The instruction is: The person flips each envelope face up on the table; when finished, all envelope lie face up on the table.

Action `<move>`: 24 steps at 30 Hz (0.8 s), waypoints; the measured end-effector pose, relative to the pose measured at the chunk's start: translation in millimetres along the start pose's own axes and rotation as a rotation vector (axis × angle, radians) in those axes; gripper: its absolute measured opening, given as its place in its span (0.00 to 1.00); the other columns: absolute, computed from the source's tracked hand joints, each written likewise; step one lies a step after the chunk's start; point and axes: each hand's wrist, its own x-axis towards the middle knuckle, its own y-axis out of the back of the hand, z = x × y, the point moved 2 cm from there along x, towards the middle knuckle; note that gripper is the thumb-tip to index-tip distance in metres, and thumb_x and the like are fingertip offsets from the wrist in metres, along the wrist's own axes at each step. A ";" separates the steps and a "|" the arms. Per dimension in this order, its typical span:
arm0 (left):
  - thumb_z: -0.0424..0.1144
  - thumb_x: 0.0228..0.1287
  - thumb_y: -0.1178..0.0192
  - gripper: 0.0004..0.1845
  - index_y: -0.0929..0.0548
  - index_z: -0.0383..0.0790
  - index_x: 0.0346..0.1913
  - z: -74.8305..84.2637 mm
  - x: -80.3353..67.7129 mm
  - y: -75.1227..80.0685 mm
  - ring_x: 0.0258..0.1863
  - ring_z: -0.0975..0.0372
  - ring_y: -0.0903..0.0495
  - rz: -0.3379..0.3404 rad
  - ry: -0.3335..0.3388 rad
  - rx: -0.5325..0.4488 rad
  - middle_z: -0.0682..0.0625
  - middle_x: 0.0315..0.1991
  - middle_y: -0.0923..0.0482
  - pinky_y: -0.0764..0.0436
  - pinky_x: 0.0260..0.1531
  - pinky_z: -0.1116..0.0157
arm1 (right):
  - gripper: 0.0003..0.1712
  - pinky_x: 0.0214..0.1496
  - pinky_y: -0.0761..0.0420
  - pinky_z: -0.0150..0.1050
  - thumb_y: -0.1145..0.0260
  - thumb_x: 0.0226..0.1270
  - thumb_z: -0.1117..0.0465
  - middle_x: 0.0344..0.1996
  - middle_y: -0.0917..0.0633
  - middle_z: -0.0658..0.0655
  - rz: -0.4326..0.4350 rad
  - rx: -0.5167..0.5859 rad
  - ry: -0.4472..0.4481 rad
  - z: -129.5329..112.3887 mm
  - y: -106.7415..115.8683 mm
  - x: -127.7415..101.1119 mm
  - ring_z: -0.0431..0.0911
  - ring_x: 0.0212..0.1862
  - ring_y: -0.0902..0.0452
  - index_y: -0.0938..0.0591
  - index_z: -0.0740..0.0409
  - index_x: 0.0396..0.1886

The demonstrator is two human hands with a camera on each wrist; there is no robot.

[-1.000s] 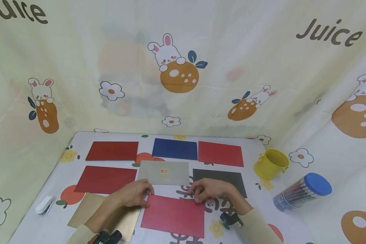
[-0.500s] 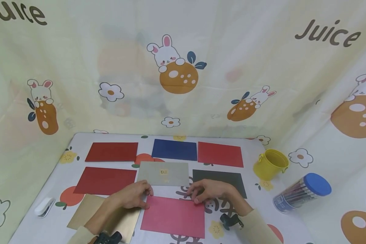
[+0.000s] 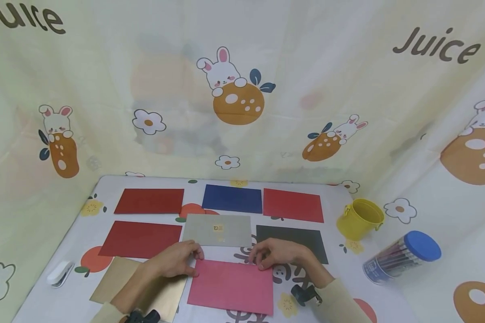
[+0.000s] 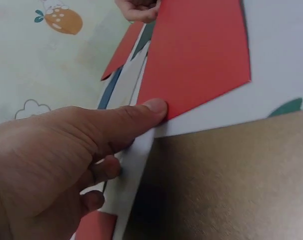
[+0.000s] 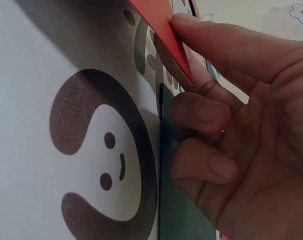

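A flat pinkish-red card (image 3: 230, 287) lies at an angle near the front of the table in the head view; whether it is a folded envelope cannot be told. My left hand (image 3: 179, 258) pinches its far left corner, the thumb (image 4: 154, 107) on top in the left wrist view. At the far right corner, my right hand (image 3: 279, 252) pinches the card between thumb (image 5: 189, 22) and index finger. The right wrist view shows that corner lifted off the tablecloth. Beneath my left forearm is a gold card (image 3: 115, 278). The grey card (image 3: 218, 231) with a small yellow label lies just beyond both hands.
Two dark red cards (image 3: 145, 240) lie to the left. A blue card (image 3: 232, 198), a bright red card (image 3: 293, 205) and a blackish-green card (image 3: 303, 237) lie farther back. On the right stand a yellow bucket (image 3: 353, 226) and a blue-lidded pen tub (image 3: 392, 262). A white stapler (image 3: 60, 273) is at left.
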 end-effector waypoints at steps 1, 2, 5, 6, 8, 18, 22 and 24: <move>0.46 0.52 0.22 0.19 0.19 0.52 0.45 -1.1 -0.3 -0.3 0.39 0.67 0.27 0.007 -0.010 -0.013 0.60 0.39 0.24 0.23 0.41 0.66 | 0.15 0.38 0.22 0.38 0.30 0.63 0.61 0.35 0.13 0.51 0.005 0.002 0.005 -0.1 0.0 -0.2 0.43 0.37 0.20 0.13 0.42 0.49; 0.46 0.52 0.22 0.20 0.18 0.52 0.46 -2.6 -0.6 -0.7 0.39 0.67 0.26 0.012 -0.016 -0.032 0.60 0.39 0.23 0.24 0.41 0.66 | 0.14 0.39 0.22 0.38 0.30 0.63 0.60 0.35 0.13 0.51 0.008 0.004 0.016 -0.1 0.3 -0.2 0.43 0.37 0.21 0.12 0.42 0.48; 0.45 0.52 0.22 0.21 0.19 0.52 0.48 -7.4 -1.3 -0.7 0.39 0.66 0.26 0.018 -0.029 -0.103 0.60 0.38 0.23 0.24 0.40 0.67 | 0.11 0.39 0.23 0.37 0.31 0.66 0.59 0.35 0.13 0.52 0.010 0.026 0.050 0.2 2.0 -0.4 0.42 0.37 0.22 0.11 0.43 0.46; 0.45 0.52 0.22 0.22 0.19 0.53 0.49 -8.7 -1.5 -0.2 0.38 0.66 0.25 0.016 -0.035 -0.130 0.60 0.38 0.23 0.24 0.39 0.67 | 0.10 0.38 0.22 0.37 0.31 0.66 0.59 0.35 0.13 0.52 0.009 0.045 0.057 0.1 2.8 -0.8 0.42 0.37 0.22 0.11 0.44 0.46; 0.44 0.54 0.23 0.20 0.18 0.54 0.49 -10.7 -2.0 1.3 0.37 0.65 0.25 0.011 -0.042 -0.174 0.58 0.37 0.23 0.24 0.37 0.68 | 0.10 0.38 0.22 0.37 0.31 0.67 0.59 0.35 0.14 0.54 0.003 0.072 0.071 1.0 4.0 -1.2 0.42 0.37 0.22 0.11 0.45 0.46; 0.42 0.57 0.25 0.18 0.19 0.52 0.49 -9.8 -4.8 8.4 0.33 0.63 0.24 -0.023 -0.082 -0.279 0.53 0.37 0.21 0.23 0.34 0.69 | 0.11 0.42 0.18 0.37 0.33 0.68 0.59 0.39 0.11 0.56 -0.031 0.129 0.095 6.8 9.4 -3.1 0.46 0.38 0.17 0.12 0.47 0.49; 0.40 0.58 0.26 0.18 0.19 0.54 0.50 -13.2 -4.6 8.8 0.29 0.66 0.24 -0.037 -0.074 -0.313 0.54 0.36 0.20 0.23 0.31 0.69 | 0.16 0.40 0.19 0.37 0.35 0.68 0.64 0.40 0.11 0.57 -0.063 0.147 0.091 9.5 11.4 -6.4 0.47 0.39 0.16 0.12 0.47 0.53; 0.39 0.58 0.27 0.18 0.19 0.54 0.50 -15.5 -4.9 9.1 0.29 0.66 0.24 -0.032 -0.072 -0.315 0.54 0.36 0.21 0.23 0.31 0.69 | 0.20 0.40 0.19 0.37 0.37 0.67 0.67 0.41 0.12 0.57 -0.091 0.167 0.083 10.9 12.0 -8.1 0.47 0.40 0.17 0.13 0.48 0.55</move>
